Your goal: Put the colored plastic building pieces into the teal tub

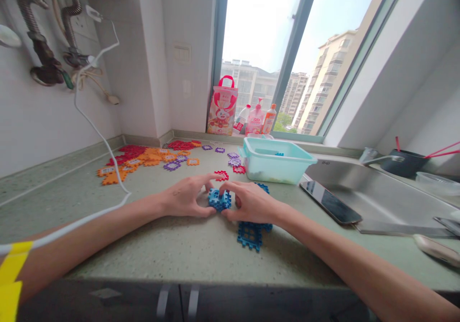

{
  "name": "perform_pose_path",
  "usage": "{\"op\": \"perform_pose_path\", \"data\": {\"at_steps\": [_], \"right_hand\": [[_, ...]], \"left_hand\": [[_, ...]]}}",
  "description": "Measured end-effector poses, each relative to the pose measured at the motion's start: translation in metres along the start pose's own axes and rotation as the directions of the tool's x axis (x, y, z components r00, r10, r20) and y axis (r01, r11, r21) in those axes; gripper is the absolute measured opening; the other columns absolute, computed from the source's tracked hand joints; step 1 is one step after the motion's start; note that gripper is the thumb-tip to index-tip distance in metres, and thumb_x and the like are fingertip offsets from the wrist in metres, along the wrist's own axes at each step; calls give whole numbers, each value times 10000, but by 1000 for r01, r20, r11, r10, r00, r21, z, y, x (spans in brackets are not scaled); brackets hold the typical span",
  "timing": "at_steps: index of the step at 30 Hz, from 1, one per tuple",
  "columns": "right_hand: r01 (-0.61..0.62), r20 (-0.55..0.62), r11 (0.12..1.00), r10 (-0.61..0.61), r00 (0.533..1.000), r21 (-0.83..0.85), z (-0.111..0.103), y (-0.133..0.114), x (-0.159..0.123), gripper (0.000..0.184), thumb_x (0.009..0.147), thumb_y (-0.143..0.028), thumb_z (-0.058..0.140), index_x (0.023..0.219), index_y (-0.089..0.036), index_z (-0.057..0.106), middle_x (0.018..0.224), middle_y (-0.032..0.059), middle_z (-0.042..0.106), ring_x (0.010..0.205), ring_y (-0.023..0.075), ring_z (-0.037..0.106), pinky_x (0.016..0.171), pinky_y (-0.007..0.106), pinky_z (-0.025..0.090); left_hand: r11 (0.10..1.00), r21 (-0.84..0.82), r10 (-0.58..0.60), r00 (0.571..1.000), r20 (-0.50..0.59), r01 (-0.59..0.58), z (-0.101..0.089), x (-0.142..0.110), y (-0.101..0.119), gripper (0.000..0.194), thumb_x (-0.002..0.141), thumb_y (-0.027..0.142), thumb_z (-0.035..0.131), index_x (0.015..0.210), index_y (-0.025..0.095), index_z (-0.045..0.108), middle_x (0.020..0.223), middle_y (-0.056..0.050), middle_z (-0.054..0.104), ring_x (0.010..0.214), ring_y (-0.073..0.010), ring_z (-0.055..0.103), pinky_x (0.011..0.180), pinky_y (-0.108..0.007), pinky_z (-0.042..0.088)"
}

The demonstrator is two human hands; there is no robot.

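Small blue interlocking plastic tiles with toothed edges form a compact cluster [219,201] on the countertop, between my two hands. My left hand [189,196] grips the cluster's left side, thumb at the near edge and fingers at the back. From the right, my right hand [249,200] closes on it with thumb and fingers, and a fingertip presses near its top. More blue tiles [250,235] lie under and beside my right hand, partly covered by it. A red tile [222,175] lies just behind my fingers.
Orange tiles [153,156], red tiles [124,156] and purple tiles [174,163] lie back left. A turquoise tub [275,171] stands behind my right hand. A phone [328,202] rests at the sink [381,192]. A white cable [104,142] runs along my left arm.
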State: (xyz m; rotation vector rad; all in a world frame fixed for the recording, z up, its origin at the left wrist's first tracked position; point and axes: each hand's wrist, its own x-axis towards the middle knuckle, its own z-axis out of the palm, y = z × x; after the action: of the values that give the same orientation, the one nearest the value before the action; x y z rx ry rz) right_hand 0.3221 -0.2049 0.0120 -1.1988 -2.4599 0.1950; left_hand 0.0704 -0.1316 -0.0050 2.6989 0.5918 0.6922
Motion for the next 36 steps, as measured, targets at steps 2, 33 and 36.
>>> {"op": "perform_pose_path", "data": {"at_steps": [2, 33, 36], "right_hand": [[-5, 1, 1000, 5, 1000, 6, 0, 2, 0, 413, 817, -249, 848, 1185, -268, 661, 946, -11, 686, 688, 154, 593, 665, 241, 409], [-678, -405, 637, 547, 733, -367, -93, 109, -16, 802, 1100, -693, 249, 703, -202, 742, 905, 151, 755, 914, 332, 704, 772, 374, 468], [-661, -422, 634, 512, 748, -402, -91, 105, -15, 780, 1106, -670, 265, 713, -197, 745, 865, 146, 752, 881, 318, 705, 762, 357, 462]], "left_hand": [[1000, 7, -1, 1000, 2, 1, -1, 0, 3, 814, 778, 362, 815, 1510, 265, 474, 1140, -40, 731, 1022, -236, 719, 940, -345, 536], [990, 124, 51, 989, 139, -69, -16, -2, -3, 742, 888, 491, 774, 1529, 266, 475, 1277, -72, 703, 1239, -290, 637, 1095, -392, 453], [990, 127, 40, 988, 146, -59, -17, -1, -2, 726, 899, 487, 768, 1526, 266, 477, 1282, -70, 702, 1240, -284, 634, 1101, -389, 448]]}}
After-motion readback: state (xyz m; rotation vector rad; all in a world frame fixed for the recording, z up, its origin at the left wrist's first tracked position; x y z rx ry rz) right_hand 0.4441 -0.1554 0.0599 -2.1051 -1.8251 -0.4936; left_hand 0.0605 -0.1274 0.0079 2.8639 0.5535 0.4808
